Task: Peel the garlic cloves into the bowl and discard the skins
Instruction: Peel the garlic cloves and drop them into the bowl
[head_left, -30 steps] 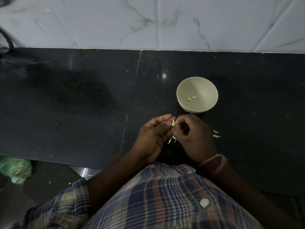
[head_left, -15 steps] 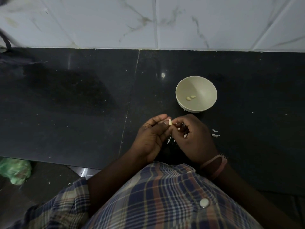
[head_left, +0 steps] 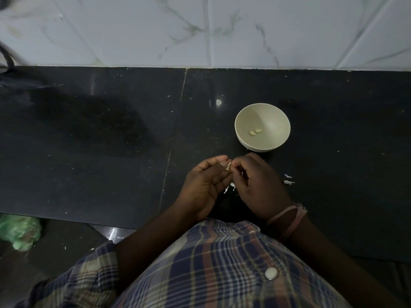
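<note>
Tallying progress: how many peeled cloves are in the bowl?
2: two peeled cloves, one and one, side by side at the bottom of the bowl; another clove is pinched between both hands.

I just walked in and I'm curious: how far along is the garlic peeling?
Done: two peeled cloves lie in the bowl. In hand: the left hand and right hand pinch another clove between their fingertips, just in front of the bowl. Left: that clove still has to go in, and the skin scraps on the dark counter are not yet discarded. No more unpeeled garlic is visible.
</note>
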The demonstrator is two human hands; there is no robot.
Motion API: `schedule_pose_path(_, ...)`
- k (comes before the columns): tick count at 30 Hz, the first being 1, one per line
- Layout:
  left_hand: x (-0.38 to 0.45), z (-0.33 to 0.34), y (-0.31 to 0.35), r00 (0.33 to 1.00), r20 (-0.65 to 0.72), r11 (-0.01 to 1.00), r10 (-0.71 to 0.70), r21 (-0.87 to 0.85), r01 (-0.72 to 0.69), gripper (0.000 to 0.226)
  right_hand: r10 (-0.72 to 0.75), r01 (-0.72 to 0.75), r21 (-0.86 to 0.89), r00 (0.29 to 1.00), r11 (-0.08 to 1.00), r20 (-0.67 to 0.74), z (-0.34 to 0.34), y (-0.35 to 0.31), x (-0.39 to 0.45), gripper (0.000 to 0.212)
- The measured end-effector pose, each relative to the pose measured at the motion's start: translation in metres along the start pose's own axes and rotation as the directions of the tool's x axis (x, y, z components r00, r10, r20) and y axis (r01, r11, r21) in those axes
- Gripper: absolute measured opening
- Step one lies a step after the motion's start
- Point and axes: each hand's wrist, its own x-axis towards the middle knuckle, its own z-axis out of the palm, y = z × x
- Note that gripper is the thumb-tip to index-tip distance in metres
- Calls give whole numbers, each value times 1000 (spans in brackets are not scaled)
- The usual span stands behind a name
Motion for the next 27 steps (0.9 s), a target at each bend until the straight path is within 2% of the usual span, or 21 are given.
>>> schedule_pose_path(3,0,0,-1,1000,-8,1000,-1,7,1,19,23,-23,13,1000,1000,-17,1,0,0,4)
schedule_pose_path(10,1,0,-2,998,-10,996,-54,-76,53,18,216,-198,131,966,971,-140,2,6,1,5)
schedule_pose_path(17,2,-1,-2,999,-27,998,-32,-48,30,16,221,-198,155,964,968,-148,2,1,-1,25)
schedule_pose_path(21,2,-1,-2,998,-58,999,-21,-50,18,13,225,-195,185,961,963,-159,0,0,-1,17)
schedule_pose_path(27,2,-2,-2,998,-57,1000,26,-5,-26,8,74,-55,164,991,985,-114,-3,-6,-1,21)
